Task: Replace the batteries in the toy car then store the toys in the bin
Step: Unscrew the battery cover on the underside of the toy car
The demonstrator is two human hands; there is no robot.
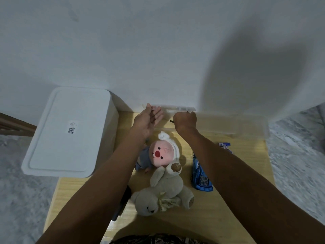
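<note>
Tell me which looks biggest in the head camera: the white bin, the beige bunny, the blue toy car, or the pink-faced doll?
Largest to smallest, as they look here:
1. white bin
2. beige bunny
3. pink-faced doll and blue toy car: too close to rank, since arms hide part of each.

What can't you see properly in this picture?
- Thin dark tool in the right hand: head view, the curled fingers hide all but its tip.
- Dark thing on the table: the left arm covers most of it.
- Batteries: partly behind the right arm, labels too small to read.
- Inside the white bin: its lid hides it.
- Clear box: contents too faint to tell.
</note>
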